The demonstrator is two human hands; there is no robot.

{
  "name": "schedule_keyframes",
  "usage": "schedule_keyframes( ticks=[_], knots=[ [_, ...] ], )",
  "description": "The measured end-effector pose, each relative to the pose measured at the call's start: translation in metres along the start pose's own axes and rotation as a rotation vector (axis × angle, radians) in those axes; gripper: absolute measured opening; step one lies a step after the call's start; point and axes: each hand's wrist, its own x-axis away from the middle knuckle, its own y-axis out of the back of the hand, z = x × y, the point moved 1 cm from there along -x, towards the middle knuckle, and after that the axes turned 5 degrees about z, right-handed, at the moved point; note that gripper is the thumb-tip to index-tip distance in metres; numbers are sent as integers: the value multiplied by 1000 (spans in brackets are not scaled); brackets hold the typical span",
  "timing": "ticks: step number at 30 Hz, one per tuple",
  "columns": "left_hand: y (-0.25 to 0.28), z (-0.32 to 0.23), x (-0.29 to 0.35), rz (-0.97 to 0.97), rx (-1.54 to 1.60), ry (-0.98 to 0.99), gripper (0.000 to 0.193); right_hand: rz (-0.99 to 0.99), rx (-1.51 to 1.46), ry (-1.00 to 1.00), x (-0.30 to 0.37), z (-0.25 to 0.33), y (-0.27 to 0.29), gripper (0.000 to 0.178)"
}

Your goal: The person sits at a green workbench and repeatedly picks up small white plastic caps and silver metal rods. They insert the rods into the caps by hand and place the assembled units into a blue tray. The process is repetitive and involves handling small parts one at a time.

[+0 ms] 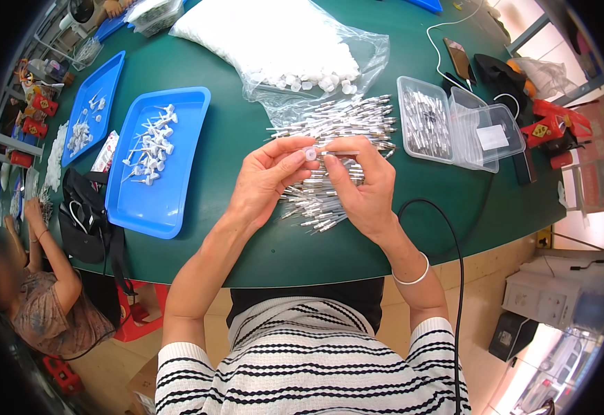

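Between the thumb and fingers of my left hand (268, 173) is a small white plastic cap (310, 155). My right hand (365, 181) pinches a thin metal rod (343, 153), its inner end close to the cap; whether the two touch is too small to tell. Both hands hover over a heap of slim silver-and-white metal rods (316, 207) on the green table. Beyond the heap, a large clear plastic bag (274, 41) lies open and spills many white caps toward me.
Left of my hands, a blue tray (118, 200) carries several white capped rods; another blue tray (112, 76) is farther left. A clear box (425, 119) of rods stands right, beside its lid (506, 128). A phone (459, 59), black bag (84, 214) and black cable (454, 238) lie around. Another person sits left.
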Motion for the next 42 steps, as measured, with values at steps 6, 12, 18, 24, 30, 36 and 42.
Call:
schedule_keyframes(
  ticks=[6,12,18,24,30,36,42],
  knots=[
    [-1,0,0,-8,-15,-13,27,-3,-1,19,0,-2,1,14],
    [-1,0,1,-6,-7,-10,27,0,56,67,-1,1,1,15],
    [2,0,0,13,106,42,28,-9,98,126,-2,1,0,16],
    [3,0,-1,13,143,63,28,-12,24,65,-1,0,-1,15],
    [2,-1,0,9,122,61,28,-3,19,58,-1,0,0,15],
    [0,-1,0,-1,72,31,26,-3,50,96,-2,1,1,15],
    [1,1,0,16,56,21,26,-10,55,99,-3,2,1,15]
  ],
)
